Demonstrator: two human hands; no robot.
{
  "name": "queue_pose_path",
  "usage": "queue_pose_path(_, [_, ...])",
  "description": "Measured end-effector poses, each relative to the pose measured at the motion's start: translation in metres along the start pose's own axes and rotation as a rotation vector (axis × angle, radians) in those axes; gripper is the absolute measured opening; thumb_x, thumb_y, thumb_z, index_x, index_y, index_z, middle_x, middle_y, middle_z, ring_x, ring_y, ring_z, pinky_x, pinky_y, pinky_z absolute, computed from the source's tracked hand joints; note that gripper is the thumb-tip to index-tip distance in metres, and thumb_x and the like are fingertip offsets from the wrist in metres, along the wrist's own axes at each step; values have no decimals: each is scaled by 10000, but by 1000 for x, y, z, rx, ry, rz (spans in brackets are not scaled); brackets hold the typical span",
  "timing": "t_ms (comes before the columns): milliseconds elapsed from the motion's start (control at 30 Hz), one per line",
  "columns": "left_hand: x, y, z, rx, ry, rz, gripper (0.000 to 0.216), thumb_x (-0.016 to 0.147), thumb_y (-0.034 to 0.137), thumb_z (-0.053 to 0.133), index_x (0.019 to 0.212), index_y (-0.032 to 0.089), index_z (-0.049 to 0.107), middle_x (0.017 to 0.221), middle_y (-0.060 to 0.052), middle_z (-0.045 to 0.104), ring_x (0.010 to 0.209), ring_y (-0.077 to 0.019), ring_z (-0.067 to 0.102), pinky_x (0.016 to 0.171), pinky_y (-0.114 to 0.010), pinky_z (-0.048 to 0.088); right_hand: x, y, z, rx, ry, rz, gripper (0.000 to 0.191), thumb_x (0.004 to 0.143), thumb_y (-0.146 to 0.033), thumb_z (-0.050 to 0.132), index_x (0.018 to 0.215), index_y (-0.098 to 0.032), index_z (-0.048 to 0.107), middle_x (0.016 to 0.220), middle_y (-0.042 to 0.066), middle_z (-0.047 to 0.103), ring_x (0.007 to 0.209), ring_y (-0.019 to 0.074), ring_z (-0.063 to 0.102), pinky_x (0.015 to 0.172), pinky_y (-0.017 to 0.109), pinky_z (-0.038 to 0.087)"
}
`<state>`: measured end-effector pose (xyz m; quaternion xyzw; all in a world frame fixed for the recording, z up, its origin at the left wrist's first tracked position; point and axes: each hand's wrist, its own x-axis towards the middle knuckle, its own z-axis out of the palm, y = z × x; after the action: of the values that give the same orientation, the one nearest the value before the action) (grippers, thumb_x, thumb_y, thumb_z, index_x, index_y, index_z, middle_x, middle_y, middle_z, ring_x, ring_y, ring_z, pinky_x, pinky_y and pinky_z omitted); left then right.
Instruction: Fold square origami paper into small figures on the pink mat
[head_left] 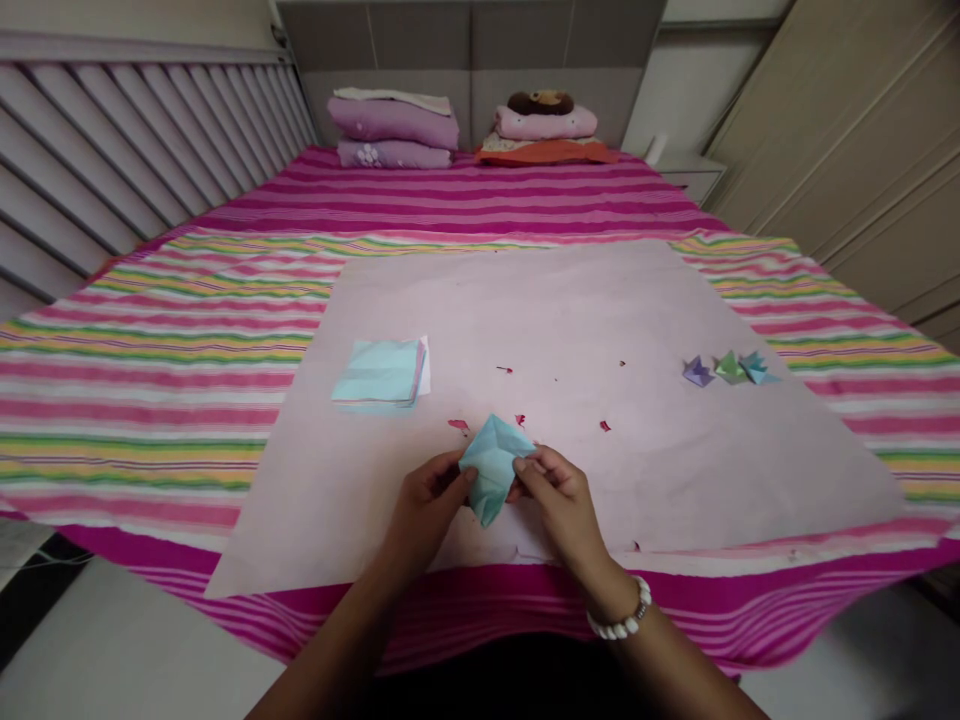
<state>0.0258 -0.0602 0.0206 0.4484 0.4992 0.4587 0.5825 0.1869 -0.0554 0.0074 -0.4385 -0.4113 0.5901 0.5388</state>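
Note:
A light blue sheet of origami paper, creased and partly folded into a diamond-like shape, is held up between my two hands. My left hand pinches its left corner between thumb and fingers. On the opposite side, my right hand grips the right edge with the thumb on top; a white beaded bracelet circles that wrist. Beyond my left hand lies a stack of square paper with light blue on top. Far to the right sit three small folded paper pieces: purple, green and blue.
A large pale sheet covers the middle of the striped bed. Small red scraps are scattered over it. Folded bedding and a second pile stand by the headboard. A slatted rail runs along the left.

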Motion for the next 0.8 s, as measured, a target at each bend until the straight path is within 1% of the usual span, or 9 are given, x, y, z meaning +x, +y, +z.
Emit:
queue_pose_path(100, [1,0,2,-6,15,-16,294,791,370,635,957,142,718,723,-15,666,656,-126,568,603,-248,495,2,2,0,11,5,47,180,777,-349,679,728,-181,637,544,-27,621,485,105,559,519,221,439])
queue_pose_path(200, [2,-1,2,0,27,-23,327,813,394,604,984,137,711,762,-27,672,676,-133,574,625,-263,506,2,4,1,33,-24,103,202,735,-343,720,693,-173,620,508,-24,613,437,90,501,464,205,379])
queue_pose_path(300, [2,-2,0,5,6,-6,412,821,374,600,1172,160,625,896,-50,677,748,-153,595,652,-282,517,2,4,2,83,-3,166,243,703,-341,744,628,-174,585,469,-29,588,412,80,459,441,197,334])
queue_pose_path(367, [2,-2,-2,23,-40,53,500,819,330,612,1295,208,522,1054,-68,645,846,-169,607,699,-295,524,2,4,1,113,31,186,242,686,-346,756,633,-176,592,464,-41,567,403,75,437,432,197,314])
queue_pose_path(400, [2,-2,-3,53,-80,96,511,820,308,613,1313,231,501,1131,-76,613,911,-180,604,734,-302,524,2,5,1,122,47,188,239,675,-351,763,646,-177,602,472,-46,559,401,73,427,427,200,308])
queue_pose_path(500, [1,-3,-8,219,-193,230,438,827,254,609,1260,270,548,1254,-85,516,1045,-199,566,789,-302,518,3,6,0,130,91,181,247,656,-368,776,675,-178,619,492,-57,533,396,70,400,417,207,296])
queue_pose_path(533, [1,-3,-9,276,-192,271,444,822,239,614,1259,282,545,1267,-84,490,1044,-195,564,782,-299,520,4,7,-1,131,99,178,251,658,-373,775,672,-179,617,492,-59,524,395,70,394,414,207,291])
queue_pose_path(667, [2,-2,-13,422,-90,418,562,787,203,658,1300,342,475,1332,-73,400,986,-167,577,757,-304,526,4,10,-2,127,97,164,248,694,-393,747,683,-176,626,501,-57,509,409,69,382,418,206,288])
queue_pose_path(800, [2,-1,-14,517,-196,450,357,778,223,674,1125,289,617,1330,-76,435,1108,-220,526,771,-306,518,4,11,-2,106,96,162,250,712,-408,731,713,-174,644,514,-51,515,416,71,374,422,210,288])
